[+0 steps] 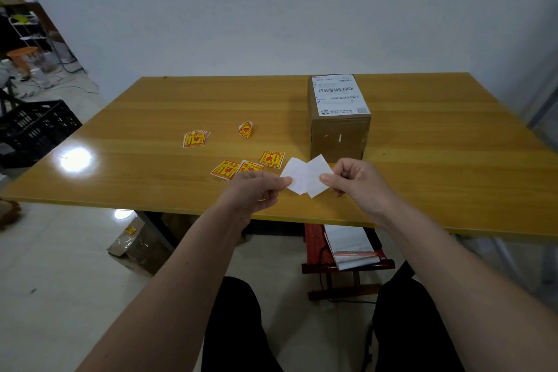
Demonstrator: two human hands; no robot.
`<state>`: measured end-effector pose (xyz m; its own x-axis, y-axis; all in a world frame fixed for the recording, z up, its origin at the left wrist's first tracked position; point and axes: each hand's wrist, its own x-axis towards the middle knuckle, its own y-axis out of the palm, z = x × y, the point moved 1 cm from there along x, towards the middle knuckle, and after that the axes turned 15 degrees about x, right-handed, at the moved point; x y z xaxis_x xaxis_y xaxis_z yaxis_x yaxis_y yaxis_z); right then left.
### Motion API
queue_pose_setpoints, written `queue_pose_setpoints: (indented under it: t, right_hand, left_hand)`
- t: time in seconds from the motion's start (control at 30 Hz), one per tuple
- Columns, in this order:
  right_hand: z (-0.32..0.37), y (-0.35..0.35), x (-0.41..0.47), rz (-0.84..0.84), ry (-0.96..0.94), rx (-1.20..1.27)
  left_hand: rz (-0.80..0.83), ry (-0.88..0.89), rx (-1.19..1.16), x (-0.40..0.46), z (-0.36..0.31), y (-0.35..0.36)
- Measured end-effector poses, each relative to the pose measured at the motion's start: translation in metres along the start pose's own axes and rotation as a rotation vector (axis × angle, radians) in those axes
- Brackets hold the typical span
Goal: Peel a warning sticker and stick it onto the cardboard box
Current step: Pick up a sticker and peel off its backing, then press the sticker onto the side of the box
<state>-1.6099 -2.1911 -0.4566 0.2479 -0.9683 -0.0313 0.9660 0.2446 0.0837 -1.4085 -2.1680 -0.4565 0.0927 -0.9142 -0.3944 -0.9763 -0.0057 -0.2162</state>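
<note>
Above the table's near edge I hold a warning sticker (306,176) with its white back toward me, split into two white flaps joined in the middle. My left hand (255,190) pinches the left flap and my right hand (357,180) pinches the right flap. A sliver of red shows at the bottom of the sticker. The cardboard box (339,133) stands upright just behind my hands, with a white shipping label (340,95) covering its top.
Several yellow-and-red warning stickers lie on the yellow wooden table (437,160): a small stack (194,139), a curled one (246,129), loose ones (271,159) near my left hand. A black crate (33,130) stands left of the table. A red stool with a notebook (351,246) sits underneath.
</note>
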Motion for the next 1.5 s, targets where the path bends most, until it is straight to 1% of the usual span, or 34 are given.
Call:
queue_pose_setpoints:
  t: [0.5,0.57,0.63,0.7,0.83,0.93,1.1,1.23,1.3,1.37,1.43,1.5]
  right_hand:
    - [0.0,-0.004,0.005,0.009,0.053,-0.052]
    - [0.0,-0.011,0.005,-0.035,0.064,-0.041]
    - [0.002,-0.026,0.006,-0.141,0.067,-0.003]
    - [0.0,-0.039,0.008,-0.216,0.08,0.018]
    - [-0.014,-0.032,0.015,-0.234,0.138,-0.002]
    - [-0.019,-0.026,0.017,-0.29,0.161,-0.009]
    - [-0.02,-0.028,0.017,-0.296,0.168,-0.073]
    - [-0.019,-0.029,0.017,-0.353,0.11,-0.174]
    - [-0.014,-0.026,0.014,-0.35,0.084,-0.173]
    - [-0.007,-0.019,0.009,-0.298,0.098,-0.116]
    - [0.0,-0.01,0.003,-0.198,0.164,-0.01]
    - [0.005,-0.003,-0.001,-0.109,0.265,0.098]
  left_hand:
    - [-0.014,-0.054,-0.043,0.005,0.008,-0.007]
    - [-0.049,-0.071,-0.061,0.007,0.013,-0.014]
    - [-0.101,-0.085,-0.092,0.009,0.02,-0.028]
    - [-0.098,-0.087,-0.122,0.009,0.026,-0.038]
    - [0.014,-0.042,-0.21,0.006,0.022,-0.021]
    - [0.017,0.005,-0.283,0.004,0.021,-0.01]
    - [0.029,0.105,-0.227,0.001,0.025,-0.007]
    - [0.052,0.156,-0.228,0.0,0.022,-0.001]
    - [0.063,0.183,-0.202,-0.002,0.02,0.003]
    - [0.076,0.227,-0.157,-0.006,0.016,0.007]
    - [0.059,0.281,-0.071,-0.009,0.009,0.013]
    - [-0.012,0.373,0.106,-0.013,0.004,0.02]
